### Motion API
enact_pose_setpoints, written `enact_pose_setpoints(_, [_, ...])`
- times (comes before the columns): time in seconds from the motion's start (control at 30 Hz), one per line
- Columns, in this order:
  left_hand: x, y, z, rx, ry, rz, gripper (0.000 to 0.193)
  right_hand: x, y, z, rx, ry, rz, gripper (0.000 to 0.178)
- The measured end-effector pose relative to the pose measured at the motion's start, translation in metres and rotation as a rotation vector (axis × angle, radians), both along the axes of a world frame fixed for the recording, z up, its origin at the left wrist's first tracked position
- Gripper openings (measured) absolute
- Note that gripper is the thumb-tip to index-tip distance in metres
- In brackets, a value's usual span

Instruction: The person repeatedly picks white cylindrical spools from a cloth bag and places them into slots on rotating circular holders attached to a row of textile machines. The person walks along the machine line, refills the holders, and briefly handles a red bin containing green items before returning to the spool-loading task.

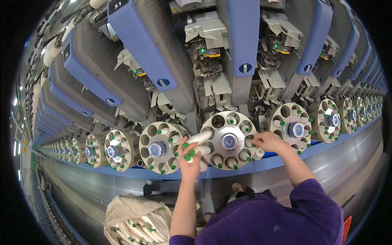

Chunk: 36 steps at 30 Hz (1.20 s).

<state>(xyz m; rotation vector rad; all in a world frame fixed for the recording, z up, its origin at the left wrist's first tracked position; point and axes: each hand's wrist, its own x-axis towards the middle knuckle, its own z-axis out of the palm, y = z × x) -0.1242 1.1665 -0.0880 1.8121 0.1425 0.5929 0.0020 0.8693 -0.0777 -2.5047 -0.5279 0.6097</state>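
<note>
With the fingers of the left hand [189,160] curled round several white bobbins [200,138] with green ends, holding the bunch fanned out, overlapping the left edge of the nearest round cream magazine [218,139]. With the fingers of the right hand [270,142] drawn narrow, touching the end of 1 bobbin [249,143] at that magazine's right edge; cannot tell whether gripping it. See other bobbins [244,155] seated in holes around the blue hub [229,142]. At the lower left, near the left forearm [183,206], find an open cloth sack [132,203] holding many more bobbins [138,231].
</note>
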Motion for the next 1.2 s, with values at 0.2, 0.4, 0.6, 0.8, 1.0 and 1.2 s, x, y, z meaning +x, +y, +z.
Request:
enact_pose_setpoints(0.2, [-0.020,-0.005,-0.003,-0.537,0.112,-0.003,0.060,0.004,-0.059,0.061,0.395,0.747,0.257,0.023])
enact_pose_setpoints(0.4, [-0.070,0.000,-0.017,-0.818,0.214,0.189,0.055,0.000,0.021,0.013,0.268,-0.185,0.097,0.028])
enact_pose_setpoints(0.6, [-0.109,-0.001,-0.028,-0.851,0.240,0.228,0.053,0.006,0.041,0.040,-0.057,-0.104,0.348,0.022])
enact_pose_setpoints(0.8, [-0.145,0.028,-0.013,-0.832,0.431,0.243,0.041,0.015,0.070,0.012,0.538,-0.097,0.090,0.016])
enact_pose_setpoints(1.0, [-0.237,0.095,-0.010,-0.621,0.552,0.460,0.020,0.018,0.095,0.037,0.147,-0.052,-0.008,0.025])
enact_pose_setpoints(1.2, [-0.424,0.192,-0.016,-0.413,0.768,1.026,0.025,-0.071,0.199,0.066,0.627,-0.385,0.286,0.025])
